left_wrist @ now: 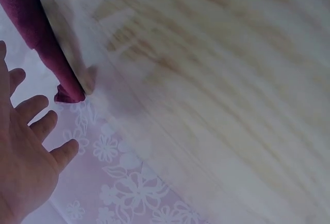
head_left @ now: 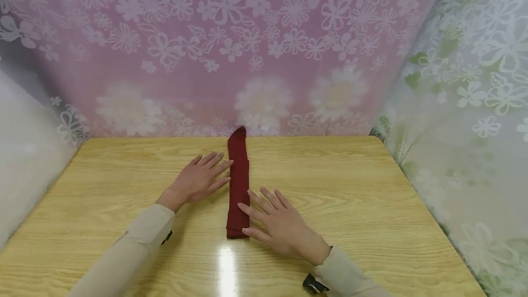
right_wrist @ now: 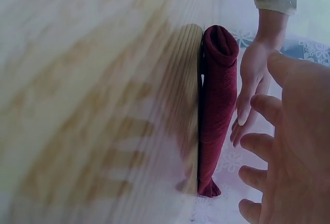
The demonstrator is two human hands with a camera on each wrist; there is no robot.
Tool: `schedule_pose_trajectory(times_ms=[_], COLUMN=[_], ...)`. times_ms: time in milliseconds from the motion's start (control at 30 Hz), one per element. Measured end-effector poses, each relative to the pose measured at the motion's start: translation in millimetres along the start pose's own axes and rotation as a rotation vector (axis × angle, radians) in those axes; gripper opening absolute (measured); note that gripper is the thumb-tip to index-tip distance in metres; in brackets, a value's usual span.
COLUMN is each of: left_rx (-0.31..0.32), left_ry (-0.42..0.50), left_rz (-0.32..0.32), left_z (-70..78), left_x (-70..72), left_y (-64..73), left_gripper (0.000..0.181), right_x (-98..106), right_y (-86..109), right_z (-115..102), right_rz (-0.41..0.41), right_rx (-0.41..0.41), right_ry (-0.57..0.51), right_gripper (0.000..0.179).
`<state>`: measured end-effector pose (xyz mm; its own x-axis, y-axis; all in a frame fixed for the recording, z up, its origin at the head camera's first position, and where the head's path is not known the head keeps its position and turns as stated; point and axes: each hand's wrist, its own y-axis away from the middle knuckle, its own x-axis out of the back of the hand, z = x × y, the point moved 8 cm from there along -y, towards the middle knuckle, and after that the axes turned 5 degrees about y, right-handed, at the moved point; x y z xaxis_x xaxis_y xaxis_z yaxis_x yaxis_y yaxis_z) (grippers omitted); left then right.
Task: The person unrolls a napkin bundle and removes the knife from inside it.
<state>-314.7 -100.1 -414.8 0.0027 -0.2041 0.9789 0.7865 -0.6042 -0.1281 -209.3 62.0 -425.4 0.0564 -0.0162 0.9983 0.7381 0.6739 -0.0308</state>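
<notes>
A dark red cloth (head_left: 238, 187), folded and rolled into a long narrow strip, lies lengthwise on the wooden table, its far tip at the back edge. The right wrist view shows the rolled layers at the near end of the cloth (right_wrist: 219, 90). My left hand (head_left: 200, 180) is at its left side, fingers spread and straight, fingertips right at the cloth's edge. On the other side, nearer the front end, my right hand (head_left: 280, 223) has its fingers spread, with thumb and index fingertip overlapping the cloth. In the left wrist view the left hand (left_wrist: 26, 152) appears open beside the cloth.
The pale wooden table (head_left: 330, 173) extends around the cloth. Behind it hangs a pink flowered curtain (head_left: 264, 35), and a pale flowered sheet (head_left: 474, 104) stands along the right side. Both wrists wear a dark strap device (head_left: 315, 284) near the sleeve cuffs.
</notes>
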Motion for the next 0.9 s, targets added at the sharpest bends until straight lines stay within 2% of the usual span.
schedule_pose_trajectory(times_ms=[267,433,633,900], left_rx=[-0.039,-0.032,-0.02,-0.004], left_ry=[0.005,-0.004,-0.016,-0.026], left_rz=[0.0,-0.04,-0.064,-0.132], left_z=[6.5,9.1,10.3,11.7], left_x=[-6.1,-16.4,-22.5,-27.7], left_y=[-17.0,-25.4,-28.4,-30.8], left_gripper=[0.057,0.057,0.057,0.057], right_x=[1,-1,-2,-1], right_y=[1.2,3.5,3.5,2.5], right_z=[-1,-2,-3,-3], right_rz=[0.019,0.012,0.001,0.005], right_rx=[0.003,0.004,0.007,0.008], right_ry=[-0.007,-0.009,-0.003,-0.008], right_gripper=[0.061,0.061,0.061,0.061])
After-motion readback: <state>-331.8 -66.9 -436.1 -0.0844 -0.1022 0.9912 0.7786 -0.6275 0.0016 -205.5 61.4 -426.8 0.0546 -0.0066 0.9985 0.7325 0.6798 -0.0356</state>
